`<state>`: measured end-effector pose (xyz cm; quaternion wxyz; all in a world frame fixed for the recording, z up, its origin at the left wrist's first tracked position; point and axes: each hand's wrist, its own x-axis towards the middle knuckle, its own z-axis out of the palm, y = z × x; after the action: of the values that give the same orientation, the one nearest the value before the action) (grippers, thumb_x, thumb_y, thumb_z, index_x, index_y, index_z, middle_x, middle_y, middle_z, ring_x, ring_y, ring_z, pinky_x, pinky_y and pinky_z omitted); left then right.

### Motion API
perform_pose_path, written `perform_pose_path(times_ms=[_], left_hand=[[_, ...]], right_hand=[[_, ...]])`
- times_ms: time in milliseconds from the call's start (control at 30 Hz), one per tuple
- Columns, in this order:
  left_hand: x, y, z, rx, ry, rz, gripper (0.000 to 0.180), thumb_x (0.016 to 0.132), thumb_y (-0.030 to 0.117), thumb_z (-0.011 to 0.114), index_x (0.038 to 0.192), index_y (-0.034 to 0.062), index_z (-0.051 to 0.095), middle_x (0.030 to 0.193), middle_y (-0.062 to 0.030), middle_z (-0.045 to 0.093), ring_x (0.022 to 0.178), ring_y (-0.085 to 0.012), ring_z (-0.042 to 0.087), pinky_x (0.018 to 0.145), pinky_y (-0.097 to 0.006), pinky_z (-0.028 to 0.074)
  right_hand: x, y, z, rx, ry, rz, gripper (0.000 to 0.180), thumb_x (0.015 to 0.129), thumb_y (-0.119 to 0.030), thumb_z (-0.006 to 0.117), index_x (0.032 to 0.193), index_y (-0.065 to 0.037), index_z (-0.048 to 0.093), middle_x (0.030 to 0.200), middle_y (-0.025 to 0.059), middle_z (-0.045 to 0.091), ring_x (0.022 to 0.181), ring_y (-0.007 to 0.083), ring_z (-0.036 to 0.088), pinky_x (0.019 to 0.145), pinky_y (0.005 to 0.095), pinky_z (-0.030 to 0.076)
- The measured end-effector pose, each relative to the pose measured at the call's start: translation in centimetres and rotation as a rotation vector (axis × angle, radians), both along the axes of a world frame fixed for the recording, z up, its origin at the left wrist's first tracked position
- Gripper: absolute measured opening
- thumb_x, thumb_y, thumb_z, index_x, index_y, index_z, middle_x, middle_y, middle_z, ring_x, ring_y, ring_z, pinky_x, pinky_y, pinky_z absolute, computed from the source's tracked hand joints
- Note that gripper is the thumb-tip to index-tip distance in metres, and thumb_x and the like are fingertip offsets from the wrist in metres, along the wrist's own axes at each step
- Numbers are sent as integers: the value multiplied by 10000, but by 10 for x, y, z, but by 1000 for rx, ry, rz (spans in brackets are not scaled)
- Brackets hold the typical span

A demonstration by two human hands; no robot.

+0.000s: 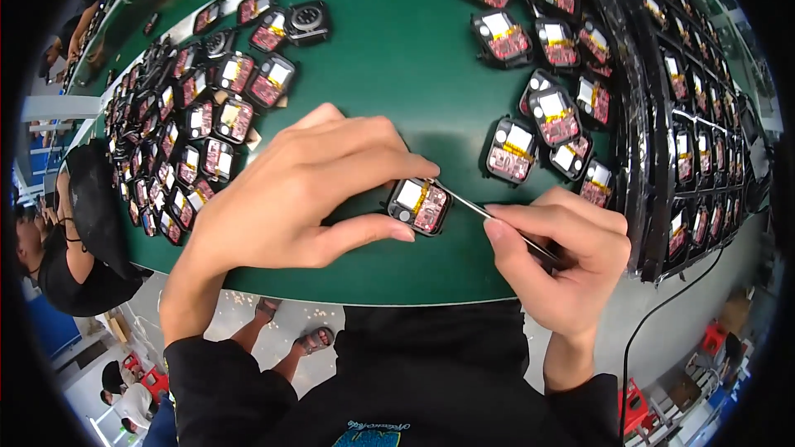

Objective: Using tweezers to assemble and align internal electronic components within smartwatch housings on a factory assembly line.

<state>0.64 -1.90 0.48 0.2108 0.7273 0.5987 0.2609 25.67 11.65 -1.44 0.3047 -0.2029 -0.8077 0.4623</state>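
My left hand (306,190) pinches a small black square device (419,204) between thumb and forefinger on the green table (397,66). The device lies open, showing a red circuit board, a silver cell and a yellow strip. My right hand (563,261) grips thin metal tweezers (489,213), whose tip touches the upper right edge of the device.
Many similar open devices (530,108) lie scattered at the upper right and in a dense cluster (199,116) at the left. A black tray (687,141) filled with devices stands along the right. A seated person (66,240) is at the far left. A black cable (662,314) hangs at the lower right.
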Motion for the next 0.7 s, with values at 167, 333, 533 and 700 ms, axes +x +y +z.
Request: perform_pose_path(times_ms=[167,333,533,700], left_hand=[[-1,6,-4,13,-49,-11,561,778,325,941,1231,18,816,997,-88,767,893,-260,692,813,-370,415],[0,6,-5,13,-43,-15,593,765,369,942,1220,9,820,967,-94,761,869,-250,685,799,-370,392],[4,6,-2,-12,-35,38,616,762,404,949,1215,10,812,960,-77,754,741,-201,596,736,-347,384],[3,6,-3,-1,-6,38,591,767,413,952,1183,19,806,962,-65,753,700,-179,555,711,-327,388]], right_hand=[[-6,-4,-1,89,-66,10,158,804,61,857,947,7,819,665,20,627,458,71,477,431,265,331],[-4,-5,1,48,-135,17,165,799,104,838,954,47,830,677,37,650,540,66,537,493,239,343],[-3,-5,1,97,-123,15,192,791,100,844,974,41,841,683,32,655,534,68,532,499,236,347],[-3,-9,-4,210,-35,-49,254,754,87,875,1000,30,854,726,28,674,530,44,512,477,230,331]])
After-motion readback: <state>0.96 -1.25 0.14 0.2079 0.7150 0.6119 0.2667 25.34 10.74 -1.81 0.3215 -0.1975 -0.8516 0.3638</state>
